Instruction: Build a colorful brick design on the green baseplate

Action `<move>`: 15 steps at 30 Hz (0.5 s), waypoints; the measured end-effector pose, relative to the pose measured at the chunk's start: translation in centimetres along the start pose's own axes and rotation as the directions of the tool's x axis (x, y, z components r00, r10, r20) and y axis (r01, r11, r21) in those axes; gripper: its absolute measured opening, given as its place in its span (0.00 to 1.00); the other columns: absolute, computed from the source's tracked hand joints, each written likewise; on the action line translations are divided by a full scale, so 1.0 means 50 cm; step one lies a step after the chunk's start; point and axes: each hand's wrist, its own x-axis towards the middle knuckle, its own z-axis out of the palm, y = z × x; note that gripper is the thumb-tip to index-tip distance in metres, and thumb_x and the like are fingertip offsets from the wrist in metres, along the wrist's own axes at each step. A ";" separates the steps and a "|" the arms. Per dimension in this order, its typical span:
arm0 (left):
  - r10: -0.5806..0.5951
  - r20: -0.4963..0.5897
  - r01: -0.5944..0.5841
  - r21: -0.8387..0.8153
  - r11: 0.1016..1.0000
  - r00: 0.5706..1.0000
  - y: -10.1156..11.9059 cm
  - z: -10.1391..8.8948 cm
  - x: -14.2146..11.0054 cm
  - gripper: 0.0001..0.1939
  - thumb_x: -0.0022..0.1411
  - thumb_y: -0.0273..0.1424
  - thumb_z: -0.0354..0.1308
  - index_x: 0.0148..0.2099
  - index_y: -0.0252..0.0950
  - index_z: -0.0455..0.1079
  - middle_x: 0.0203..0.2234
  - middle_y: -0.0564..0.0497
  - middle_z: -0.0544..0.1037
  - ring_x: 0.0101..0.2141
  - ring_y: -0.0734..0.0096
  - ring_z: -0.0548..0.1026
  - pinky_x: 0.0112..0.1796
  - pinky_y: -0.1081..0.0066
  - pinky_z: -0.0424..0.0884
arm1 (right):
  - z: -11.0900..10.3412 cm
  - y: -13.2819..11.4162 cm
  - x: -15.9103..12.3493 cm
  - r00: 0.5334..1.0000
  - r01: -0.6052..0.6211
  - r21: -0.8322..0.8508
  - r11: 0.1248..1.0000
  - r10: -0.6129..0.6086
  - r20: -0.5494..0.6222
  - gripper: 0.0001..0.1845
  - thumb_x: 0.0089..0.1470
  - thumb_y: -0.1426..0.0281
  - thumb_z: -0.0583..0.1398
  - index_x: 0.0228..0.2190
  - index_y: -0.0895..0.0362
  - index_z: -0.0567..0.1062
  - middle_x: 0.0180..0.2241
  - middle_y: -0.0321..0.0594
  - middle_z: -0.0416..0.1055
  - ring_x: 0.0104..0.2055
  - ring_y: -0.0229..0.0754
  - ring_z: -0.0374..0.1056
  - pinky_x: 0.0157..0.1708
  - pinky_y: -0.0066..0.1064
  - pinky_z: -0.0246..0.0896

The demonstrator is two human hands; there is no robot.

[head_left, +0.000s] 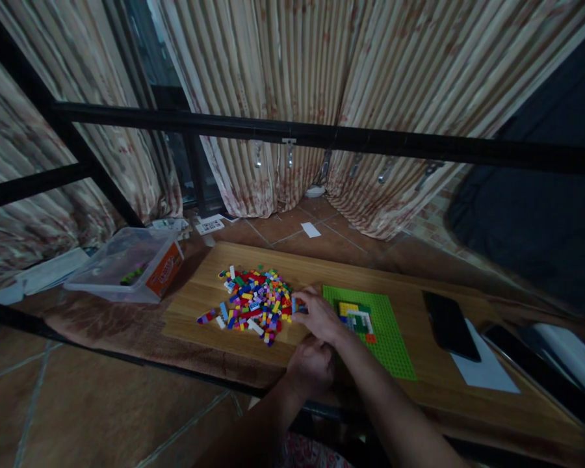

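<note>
A heap of small, many-coloured toy bricks (pixel 258 302) lies on the wooden board. At the heap's right edge, my right hand (pixel 318 317) has its thumb and fingers curled round a small blue toy brick (pixel 294 304). Closer to me, my left hand (pixel 312 365) is closed in a fist at the board's front edge; its inside is hidden. To the right of my hands lies a green studded baseplate (pixel 389 325). On it sits a low brick build (pixel 358 320) in yellow, white, green, blue and orange.
A clear plastic box (pixel 127 263) with an orange label stands left of the wooden board (pixel 199 273). A black phone (pixel 451 325) partly covers white paper (pixel 487 367) at right. A dark metal rail (pixel 224 123) crosses ahead, with curtains (pixel 292 58) behind it.
</note>
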 end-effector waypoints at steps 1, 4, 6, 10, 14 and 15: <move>0.003 0.000 -0.003 0.010 1.000 1.000 -0.001 0.001 -0.001 0.13 0.52 0.22 0.51 0.40 0.33 0.72 0.35 0.43 0.78 0.41 0.60 0.76 0.46 0.61 0.73 | 0.000 -0.001 -0.005 1.000 0.011 0.027 1.000 -0.010 -0.023 0.24 0.45 0.72 0.64 0.46 0.54 0.72 0.45 0.41 0.68 0.44 0.42 0.66 0.46 0.33 0.60; 0.010 0.004 -0.010 0.048 0.999 1.000 -0.003 0.002 -0.002 0.13 0.49 0.23 0.52 0.37 0.34 0.73 0.32 0.42 0.78 0.39 0.58 0.76 0.43 0.60 0.75 | 0.000 -0.004 -0.025 0.998 0.008 0.144 0.990 0.001 -0.066 0.24 0.46 0.73 0.63 0.48 0.54 0.71 0.43 0.40 0.71 0.42 0.41 0.68 0.45 0.34 0.61; 0.005 0.005 -0.005 0.061 0.998 1.000 -0.003 0.001 -0.002 0.13 0.49 0.22 0.52 0.38 0.35 0.73 0.32 0.43 0.78 0.37 0.58 0.76 0.41 0.60 0.75 | -0.002 -0.006 -0.044 0.994 -0.018 0.260 0.965 0.045 -0.099 0.25 0.47 0.73 0.62 0.49 0.54 0.70 0.41 0.39 0.73 0.40 0.40 0.69 0.44 0.35 0.63; 0.010 0.005 -0.010 0.058 0.998 1.000 -0.001 -0.006 0.003 0.17 0.50 0.21 0.50 0.42 0.34 0.71 0.36 0.43 0.77 0.40 0.61 0.75 0.43 0.62 0.74 | -0.018 -0.004 -0.100 0.967 -0.022 0.412 0.911 0.124 -0.223 0.25 0.49 0.71 0.60 0.51 0.53 0.68 0.36 0.37 0.75 0.38 0.39 0.70 0.42 0.33 0.65; -0.002 0.090 -0.004 0.071 0.998 0.996 0.001 -0.014 0.011 0.13 0.56 0.21 0.48 0.40 0.36 0.70 0.34 0.46 0.74 0.39 0.66 0.74 0.41 0.67 0.73 | -0.064 0.040 -0.173 0.902 -0.085 0.371 0.925 0.230 -0.366 0.26 0.50 0.69 0.59 0.52 0.54 0.68 0.34 0.37 0.74 0.35 0.38 0.70 0.39 0.32 0.64; -0.009 0.107 0.001 0.076 0.997 0.994 0.001 -0.015 0.012 0.12 0.57 0.21 0.47 0.39 0.36 0.70 0.32 0.47 0.73 0.37 0.67 0.73 0.39 0.68 0.73 | -0.079 0.058 -0.191 0.876 -0.126 0.347 0.929 0.269 -0.400 0.26 0.50 0.68 0.58 0.53 0.55 0.67 0.33 0.37 0.74 0.34 0.39 0.69 0.38 0.31 0.64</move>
